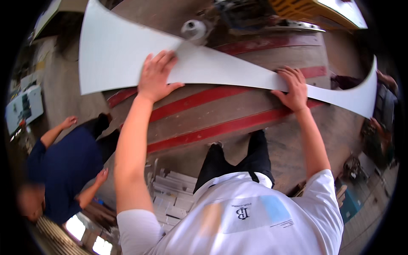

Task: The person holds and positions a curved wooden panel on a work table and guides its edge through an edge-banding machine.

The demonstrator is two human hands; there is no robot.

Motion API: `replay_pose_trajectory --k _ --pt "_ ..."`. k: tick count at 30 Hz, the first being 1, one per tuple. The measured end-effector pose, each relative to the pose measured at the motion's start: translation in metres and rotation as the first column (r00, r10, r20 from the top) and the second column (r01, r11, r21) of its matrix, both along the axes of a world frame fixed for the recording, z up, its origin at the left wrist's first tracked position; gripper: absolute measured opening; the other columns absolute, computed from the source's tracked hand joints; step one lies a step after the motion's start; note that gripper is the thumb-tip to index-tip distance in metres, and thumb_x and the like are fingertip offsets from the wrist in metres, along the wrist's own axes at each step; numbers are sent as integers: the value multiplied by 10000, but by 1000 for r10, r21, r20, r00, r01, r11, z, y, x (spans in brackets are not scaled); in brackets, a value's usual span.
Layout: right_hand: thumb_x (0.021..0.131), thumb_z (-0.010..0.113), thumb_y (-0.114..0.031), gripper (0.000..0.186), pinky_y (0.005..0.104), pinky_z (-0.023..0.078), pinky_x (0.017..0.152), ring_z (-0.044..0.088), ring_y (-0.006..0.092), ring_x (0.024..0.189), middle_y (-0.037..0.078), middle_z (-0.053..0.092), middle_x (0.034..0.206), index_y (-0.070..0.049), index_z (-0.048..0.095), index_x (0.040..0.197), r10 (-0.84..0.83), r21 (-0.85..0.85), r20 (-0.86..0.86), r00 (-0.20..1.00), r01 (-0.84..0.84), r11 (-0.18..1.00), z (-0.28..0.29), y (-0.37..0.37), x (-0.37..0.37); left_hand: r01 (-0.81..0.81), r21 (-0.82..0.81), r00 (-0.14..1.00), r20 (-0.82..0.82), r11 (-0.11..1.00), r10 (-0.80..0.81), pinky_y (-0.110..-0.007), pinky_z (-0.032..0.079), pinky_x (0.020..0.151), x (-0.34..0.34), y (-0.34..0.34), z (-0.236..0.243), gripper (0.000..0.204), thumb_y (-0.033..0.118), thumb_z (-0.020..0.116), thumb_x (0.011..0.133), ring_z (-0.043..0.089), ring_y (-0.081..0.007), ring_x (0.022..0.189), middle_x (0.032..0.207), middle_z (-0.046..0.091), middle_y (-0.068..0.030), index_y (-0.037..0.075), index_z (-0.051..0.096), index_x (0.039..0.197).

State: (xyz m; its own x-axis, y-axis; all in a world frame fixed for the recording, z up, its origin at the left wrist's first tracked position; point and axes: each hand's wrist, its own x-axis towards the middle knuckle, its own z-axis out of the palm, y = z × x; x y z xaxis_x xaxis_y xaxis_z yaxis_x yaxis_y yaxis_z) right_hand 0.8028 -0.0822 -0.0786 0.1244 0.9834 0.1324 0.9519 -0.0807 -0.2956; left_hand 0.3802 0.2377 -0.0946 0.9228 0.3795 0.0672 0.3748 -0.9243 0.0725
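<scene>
A long white panel (114, 59) crosses in front of me, broad at its left end, thin in the middle and bent by the lens at the right. My left hand (158, 78) lies on its near edge, fingers spread and thumb pointing right. Across the narrow part rests my right hand (293, 88), its fingers stretched over the surface and its thumb apart by the near edge. Beneath the panel is a brown work table (191, 106) with red strips (221, 129). A white roll-like object (194, 30) sits just beyond the panel's far edge.
At the left stands a person in a dark blue shirt (70, 163), hands off the panel. Another person's hands (386, 80) are at the panel's right end. Yellow machinery (306, 12) is at the far side; stacked light-coloured pieces (172, 191) lie low beside my legs.
</scene>
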Motion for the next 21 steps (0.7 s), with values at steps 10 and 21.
replay_pose_trajectory --k 10,21 --pt "788 909 -492 502 543 440 1230 662 250 1319 -20 763 1305 -185 761 1156 -5 109 -98 995 16 994 5 32 -39 57 49 995 75 997 -61 -602 266 1324 -48 31 -1 951 706 703 897 376 -304 1608 1734 416 -50 126 470 1614" --pt "743 939 -398 481 435 533 933 684 281 1114 -7 766 1249 -156 773 1124 6 160 -80 997 7 987 12 51 -61 33 50 999 35 998 -35 -571 273 1332 -55 49 12 943 753 681 900 371 -283 1596 1692 433 -35 167 450 1603"
